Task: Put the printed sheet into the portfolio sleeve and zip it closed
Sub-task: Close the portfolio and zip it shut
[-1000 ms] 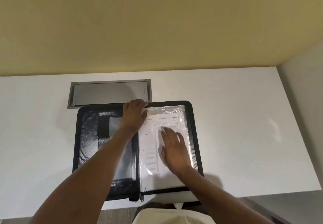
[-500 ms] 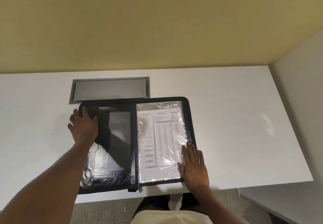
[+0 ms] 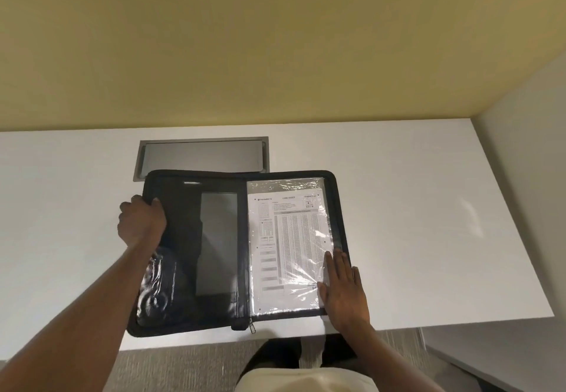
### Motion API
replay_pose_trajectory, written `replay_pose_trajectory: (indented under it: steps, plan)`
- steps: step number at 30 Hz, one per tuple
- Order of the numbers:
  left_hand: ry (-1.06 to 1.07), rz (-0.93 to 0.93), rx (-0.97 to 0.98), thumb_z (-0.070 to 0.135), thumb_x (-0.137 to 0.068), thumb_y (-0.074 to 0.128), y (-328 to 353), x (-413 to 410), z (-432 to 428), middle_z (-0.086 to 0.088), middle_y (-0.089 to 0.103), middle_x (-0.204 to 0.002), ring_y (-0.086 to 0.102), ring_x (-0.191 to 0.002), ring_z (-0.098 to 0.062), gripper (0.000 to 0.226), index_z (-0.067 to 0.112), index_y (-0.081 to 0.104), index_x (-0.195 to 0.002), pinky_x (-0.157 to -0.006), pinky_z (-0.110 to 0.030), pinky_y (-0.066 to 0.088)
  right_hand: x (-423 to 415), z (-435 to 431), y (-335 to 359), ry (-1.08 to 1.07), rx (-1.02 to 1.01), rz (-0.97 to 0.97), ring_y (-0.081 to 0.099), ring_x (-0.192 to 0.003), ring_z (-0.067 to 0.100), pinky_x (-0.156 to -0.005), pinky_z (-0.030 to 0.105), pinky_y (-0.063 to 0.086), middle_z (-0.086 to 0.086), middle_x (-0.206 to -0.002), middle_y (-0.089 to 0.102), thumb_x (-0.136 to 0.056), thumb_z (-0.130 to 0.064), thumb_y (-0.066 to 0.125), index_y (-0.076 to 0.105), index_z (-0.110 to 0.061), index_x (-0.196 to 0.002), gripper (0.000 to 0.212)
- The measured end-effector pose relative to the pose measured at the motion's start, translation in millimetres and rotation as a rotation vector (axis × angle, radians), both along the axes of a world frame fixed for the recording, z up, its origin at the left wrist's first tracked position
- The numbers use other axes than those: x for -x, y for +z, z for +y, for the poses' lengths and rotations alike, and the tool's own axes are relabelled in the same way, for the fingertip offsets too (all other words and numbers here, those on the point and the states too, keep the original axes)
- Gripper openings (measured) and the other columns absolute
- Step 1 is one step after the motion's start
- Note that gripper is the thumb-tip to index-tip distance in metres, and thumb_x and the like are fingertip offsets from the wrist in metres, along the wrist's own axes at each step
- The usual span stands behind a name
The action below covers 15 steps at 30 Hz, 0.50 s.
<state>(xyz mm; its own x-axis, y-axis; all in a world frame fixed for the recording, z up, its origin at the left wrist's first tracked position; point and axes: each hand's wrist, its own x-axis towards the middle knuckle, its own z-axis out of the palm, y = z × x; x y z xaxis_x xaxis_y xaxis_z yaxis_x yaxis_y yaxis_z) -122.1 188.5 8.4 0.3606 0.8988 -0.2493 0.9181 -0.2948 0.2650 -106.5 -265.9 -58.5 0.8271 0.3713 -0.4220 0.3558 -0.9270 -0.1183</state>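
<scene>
Portfolio (image 3: 196,254): black, lying open and flat on the white surface (image 3: 428,223); its near edge reaches the surface's near edge; its far edge overlaps a grey hatch (image 3: 202,155) set into the surface
Sheet (image 3: 288,244): printed, lying inside the clear sleeve (image 3: 284,185) on the right half of the portfolio; text upright to the viewer; plastic glinting over it
Left half: dark pockets, with a grey panel (image 3: 217,244) running along its middle; crinkled shiny lining at the near left corner
Zip pull (image 3: 252,328): at the near edge, by the spine; the zip is undone all round
Left hand (image 3: 141,223): at the left edge of the portfolio, near the far corner; fingers curled over that edge and clamped on it, thumb on the inner face
Right hand (image 3: 344,293): flat, palm down, on the near right corner of the sleeve; fingers straight and slightly apart, gripping nothing; they lie across the sheet's right edge and the black border
Backdrop: yellow wall (image 3: 245,39) behind the surface; grey carpet (image 3: 183,367) below its near edge
</scene>
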Motion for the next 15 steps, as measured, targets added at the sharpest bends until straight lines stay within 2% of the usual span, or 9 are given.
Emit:
replay_pose_trajectory:
  steps: [3, 5, 8, 11, 13, 15]
  plan:
    - [0.004, -0.09, -0.014, 0.027, -0.098, 0.054, 22.8, 2.3, -2.5, -0.024, 0.062, -0.123, 0.061, -0.109, -0.049, 0.037, 0.004, 0.061, -0.125, -0.091, -0.057, 0.05, 0.4, 6.4, 9.7, -0.027, -0.028, -0.028, 0.008, -0.16, 0.027, -0.128, 0.043, 0.008, 0.009, -0.172, -0.003, -0.106, -0.04, 0.037, 0.001, -0.016, -0.164, 0.073]
    - [-0.015, -0.139, -0.036, 0.023, -0.094, 0.057, 38.0, 2.0, -5.8, -0.022, 0.066, -0.119, 0.063, -0.106, -0.048, 0.032, 0.006, 0.063, -0.12, -0.088, -0.053, 0.051, -0.4, 17.5, 19.7, -0.037, -0.056, -0.076, 0.017, -0.159, 0.03, -0.128, 0.048, 0.017, 0.013, -0.172, 0.011, -0.105, -0.042, 0.041, 0.009, -0.015, -0.164, 0.073]
    - [-0.1, -0.18, -0.086, 0.024, -0.092, 0.062, 59.6, -1.6, -13.6, -0.018, 0.067, -0.109, 0.063, -0.095, -0.044, 0.025, 0.007, 0.062, -0.11, -0.076, -0.045, 0.047, -2.9, 46.5, 42.6, -0.026, -0.144, -0.124, 0.024, -0.157, 0.03, -0.126, 0.049, 0.024, 0.013, -0.17, 0.021, -0.104, -0.047, 0.043, 0.019, -0.015, -0.163, 0.071]
    - [-0.21, -0.206, -0.145, 0.026, -0.091, 0.063, 78.5, -7.0, -21.5, -0.014, 0.065, -0.09, 0.056, -0.076, -0.035, 0.016, 0.011, 0.058, -0.095, -0.069, -0.04, 0.044, -2.2, 85.6, 69.6, -0.04, -0.328, -0.109, 0.031, -0.154, 0.029, -0.126, 0.045, 0.025, 0.009, -0.168, 0.027, -0.103, -0.046, 0.05, 0.025, -0.021, -0.161, 0.068]
    - [-0.268, -0.24, -0.162, 0.029, -0.092, 0.064, 90.2, -12.4, -29.2, -0.012, 0.064, -0.083, 0.058, -0.074, -0.037, 0.018, 0.012, 0.056, -0.09, -0.069, -0.041, 0.047, 1.3, 112.8, 90.2, -0.065, -0.454, -0.066, 0.033, -0.152, 0.026, -0.123, 0.038, 0.026, 0.003, -0.169, 0.026, -0.102, -0.048, 0.051, 0.021, -0.029, -0.16, 0.068]
    - [-0.31, -0.284, -0.156, 0.031, -0.093, 0.065, 100.0, -20.5, -38.7, -0.01, 0.064, -0.08, 0.057, -0.073, -0.036, 0.021, 0.013, 0.055, -0.088, -0.071, -0.042, 0.049, 5.9, 137.8, 111.8, -0.085, -0.556, -0.07, 0.043, -0.146, 0.023, -0.113, 0.028, 0.027, -0.003, -0.166, 0.031, -0.099, -0.051, 0.054, 0.023, -0.035, -0.158, 0.069]
